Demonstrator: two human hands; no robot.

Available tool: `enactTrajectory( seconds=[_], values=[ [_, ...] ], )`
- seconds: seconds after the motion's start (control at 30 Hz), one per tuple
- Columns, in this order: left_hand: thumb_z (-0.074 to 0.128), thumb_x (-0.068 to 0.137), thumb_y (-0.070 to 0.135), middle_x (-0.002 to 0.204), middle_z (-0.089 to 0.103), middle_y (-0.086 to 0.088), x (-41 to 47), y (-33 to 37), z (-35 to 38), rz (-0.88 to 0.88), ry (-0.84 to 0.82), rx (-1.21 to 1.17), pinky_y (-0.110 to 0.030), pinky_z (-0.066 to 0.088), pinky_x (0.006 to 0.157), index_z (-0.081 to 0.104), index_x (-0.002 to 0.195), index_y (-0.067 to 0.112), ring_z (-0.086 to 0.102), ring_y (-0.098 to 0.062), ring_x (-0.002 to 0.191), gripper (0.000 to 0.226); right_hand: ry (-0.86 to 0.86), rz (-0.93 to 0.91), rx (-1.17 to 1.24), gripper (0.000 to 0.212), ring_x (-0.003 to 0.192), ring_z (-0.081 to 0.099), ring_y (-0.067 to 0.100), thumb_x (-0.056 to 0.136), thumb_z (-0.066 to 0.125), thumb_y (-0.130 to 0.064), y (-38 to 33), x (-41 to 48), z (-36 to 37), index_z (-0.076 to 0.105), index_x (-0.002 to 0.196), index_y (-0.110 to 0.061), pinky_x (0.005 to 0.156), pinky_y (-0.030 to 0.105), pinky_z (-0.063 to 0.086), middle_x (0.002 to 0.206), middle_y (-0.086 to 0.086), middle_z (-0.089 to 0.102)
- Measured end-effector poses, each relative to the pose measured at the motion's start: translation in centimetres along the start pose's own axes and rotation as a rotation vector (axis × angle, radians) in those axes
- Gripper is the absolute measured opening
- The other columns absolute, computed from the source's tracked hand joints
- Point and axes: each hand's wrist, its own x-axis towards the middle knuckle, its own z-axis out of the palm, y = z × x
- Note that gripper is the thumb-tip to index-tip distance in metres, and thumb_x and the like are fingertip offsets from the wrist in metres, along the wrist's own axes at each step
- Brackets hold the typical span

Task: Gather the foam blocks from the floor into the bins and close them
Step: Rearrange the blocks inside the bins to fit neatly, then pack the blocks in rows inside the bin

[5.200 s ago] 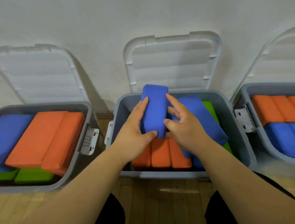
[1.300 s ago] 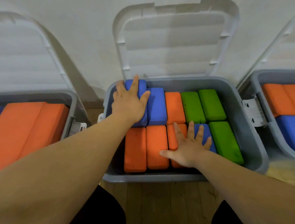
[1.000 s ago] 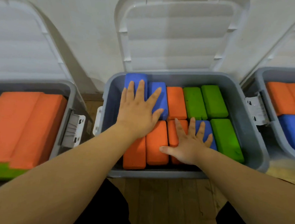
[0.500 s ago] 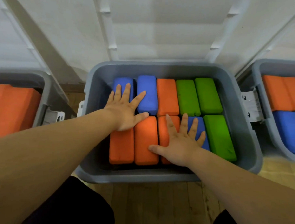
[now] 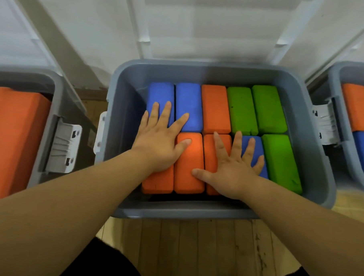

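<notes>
The middle grey bin [image 5: 123, 118] holds a flat layer of foam blocks: two blue blocks [image 5: 188, 102] at the back left, an orange block [image 5: 214, 108] beside them, green blocks [image 5: 255, 107] on the right, orange blocks [image 5: 189, 171] in front. My left hand [image 5: 159, 145] lies flat with spread fingers across the blue and orange blocks on the left. Flat on the front orange and blue blocks presses my right hand [image 5: 230, 171]. The bin's white lid [image 5: 211, 28] stands open against the wall.
A second grey bin [image 5: 42, 119] with orange blocks [image 5: 14, 134] stands at the left, its white latch [image 5: 64, 147] facing the middle bin. A third bin [image 5: 344, 115] with orange and blue blocks stands at the right. Wooden floor [image 5: 192, 253] lies in front.
A blue block held in both hands now lies in the middle bin. My left hand slid from the back blue blocks toward the front; the view moved closer over the bin.
</notes>
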Motion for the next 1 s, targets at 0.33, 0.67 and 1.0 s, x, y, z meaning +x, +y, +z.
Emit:
enactTrajectory(
  seconds=[0.33,0.67,1.0],
  values=[
    [0.036,0.1,0.065,0.172,-0.004,-0.011,-11.0,-0.7,-7.1,-0.215,-0.082,-0.162,-0.052,0.0,0.127,-0.006,0.162,0.04,-0.01,-0.034,0.158,0.079,-0.097,0.039,-0.011,0.115,0.154,-0.019,0.041,0.079,0.05,-0.088,-3.1,-3.0,-4.2,-0.023,0.156,-0.046,0.123,0.063,0.002,0.167,0.007,-0.03],
    [0.04,0.1,0.064,0.172,0.003,-0.007,-29.7,-12.1,-19.7,-0.548,-0.235,-0.201,-0.051,0.004,0.127,0.0,0.163,0.039,-0.001,-0.032,0.158,0.079,-0.118,-0.31,0.218,0.1,0.157,0.005,0.028,0.087,0.068,-0.061,-21.0,-15.9,-8.4,0.003,0.16,-0.042,0.125,0.048,0.021,0.171,0.002,0.0],
    [0.041,0.098,0.069,0.172,-0.005,-0.005,-33.1,-26.9,-24.0,-0.693,-0.349,-0.158,-0.051,0.009,0.128,-0.005,0.162,0.042,-0.003,-0.032,0.158,0.083,-0.284,-0.316,0.279,0.103,0.148,0.027,0.026,0.083,0.071,-0.062,-34.7,-15.9,-7.1,0.007,0.16,-0.038,0.117,0.046,0.036,0.163,-0.002,0.016]
  ],
)
